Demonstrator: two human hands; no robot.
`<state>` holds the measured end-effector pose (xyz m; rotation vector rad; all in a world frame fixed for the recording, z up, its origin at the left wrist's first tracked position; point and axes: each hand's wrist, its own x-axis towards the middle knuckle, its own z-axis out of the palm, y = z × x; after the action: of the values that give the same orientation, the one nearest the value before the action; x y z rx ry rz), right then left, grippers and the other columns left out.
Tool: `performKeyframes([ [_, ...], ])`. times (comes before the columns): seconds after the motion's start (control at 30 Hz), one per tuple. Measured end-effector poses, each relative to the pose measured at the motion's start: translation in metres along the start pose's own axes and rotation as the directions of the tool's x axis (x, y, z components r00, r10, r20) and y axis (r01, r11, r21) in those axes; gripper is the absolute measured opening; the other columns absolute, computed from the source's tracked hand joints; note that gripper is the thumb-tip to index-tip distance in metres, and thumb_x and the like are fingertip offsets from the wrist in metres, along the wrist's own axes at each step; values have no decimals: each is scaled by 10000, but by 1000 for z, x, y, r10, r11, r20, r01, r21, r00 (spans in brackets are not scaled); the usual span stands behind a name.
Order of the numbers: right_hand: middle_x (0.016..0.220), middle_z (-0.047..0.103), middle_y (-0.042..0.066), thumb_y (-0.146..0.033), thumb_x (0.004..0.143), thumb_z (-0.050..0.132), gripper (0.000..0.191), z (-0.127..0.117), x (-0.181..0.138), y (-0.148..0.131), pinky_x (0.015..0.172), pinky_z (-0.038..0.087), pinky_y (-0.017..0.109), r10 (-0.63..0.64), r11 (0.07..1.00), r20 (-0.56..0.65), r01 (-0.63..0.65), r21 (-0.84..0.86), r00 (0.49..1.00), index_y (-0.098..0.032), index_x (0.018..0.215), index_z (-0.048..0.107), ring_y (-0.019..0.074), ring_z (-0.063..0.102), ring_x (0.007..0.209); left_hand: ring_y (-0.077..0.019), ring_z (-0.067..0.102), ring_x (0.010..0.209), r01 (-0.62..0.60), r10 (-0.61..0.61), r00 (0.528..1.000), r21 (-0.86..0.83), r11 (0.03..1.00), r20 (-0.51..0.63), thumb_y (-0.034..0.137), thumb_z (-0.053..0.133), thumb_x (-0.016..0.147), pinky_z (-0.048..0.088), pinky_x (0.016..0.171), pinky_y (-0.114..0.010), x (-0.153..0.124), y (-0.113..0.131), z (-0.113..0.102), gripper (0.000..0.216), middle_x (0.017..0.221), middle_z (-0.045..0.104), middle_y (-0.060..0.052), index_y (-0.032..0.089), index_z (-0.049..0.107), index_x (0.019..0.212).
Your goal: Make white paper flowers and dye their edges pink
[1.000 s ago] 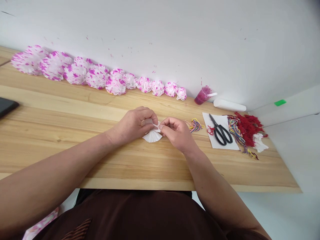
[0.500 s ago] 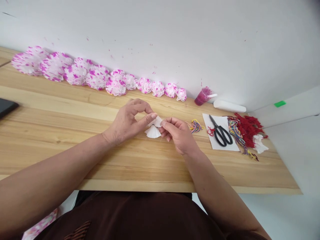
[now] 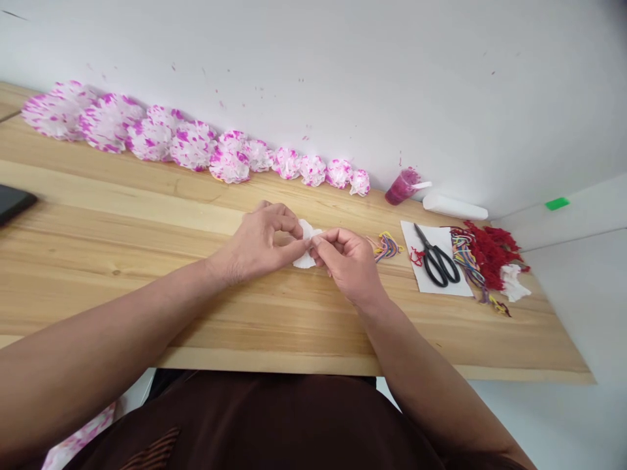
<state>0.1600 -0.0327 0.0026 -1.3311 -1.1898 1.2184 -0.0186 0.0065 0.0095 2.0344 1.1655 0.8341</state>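
A small white pleated paper piece [image 3: 306, 245] sits just above the wooden table [image 3: 147, 261], between both hands. My left hand [image 3: 259, 245] pinches its left side with thumb and fingers closed. My right hand [image 3: 345, 261] pinches its right side, fingers curled. Much of the paper is hidden behind the fingers.
A row of pink-and-white paper flowers [image 3: 191, 147] lines the wall. To the right lie coloured threads [image 3: 386, 247], black scissors [image 3: 435, 261] on white paper, red yarn [image 3: 490, 251], a pink cup [image 3: 401, 188] and a white tube [image 3: 455, 207]. A dark device [image 3: 12, 202] lies at the left edge.
The fan-shaped paper was spread open below the fingers; now it is gathered tighter between both hands. My left fingers closed back onto it.
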Motion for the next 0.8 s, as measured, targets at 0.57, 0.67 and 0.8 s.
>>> performKeyframes([
  [0.57, 665, 635, -25, -378, 792, 788, 236, -4, -2, 9, 541, 409, 244, -90, 984, -3, 88, -155, 996, -202, 769, 631, 103, 532, 584, -241, 594, 933, 26, -26, 1000, -19, 999, -3, 412, 636, 807, 452, 903, -407, 3, -6, 1, 218, 891, 706, -35, 207, 663, 737],
  [0.67, 624, 584, -43, -383, 828, 734, 230, -6, 0, 9, 526, 379, 247, -93, 982, 2, 92, -162, 996, -210, 743, 609, 96, 483, 548, -245, 585, 948, 5, -5, 1000, 5, 1000, -14, 380, 629, 813, 446, 913, -411, 4, -7, -1, 187, 895, 707, -36, 208, 672, 753],
  [0.8, 591, 540, -58, -417, 816, 736, 260, -6, 2, 6, 510, 350, 247, -63, 992, 32, 66, -106, 997, -212, 729, 602, 88, 435, 524, -248, 585, 947, -13, 13, 1000, 29, 999, -28, 388, 607, 844, 438, 941, -428, 4, -5, -2, 217, 904, 718, -42, 207, 684, 752],
])
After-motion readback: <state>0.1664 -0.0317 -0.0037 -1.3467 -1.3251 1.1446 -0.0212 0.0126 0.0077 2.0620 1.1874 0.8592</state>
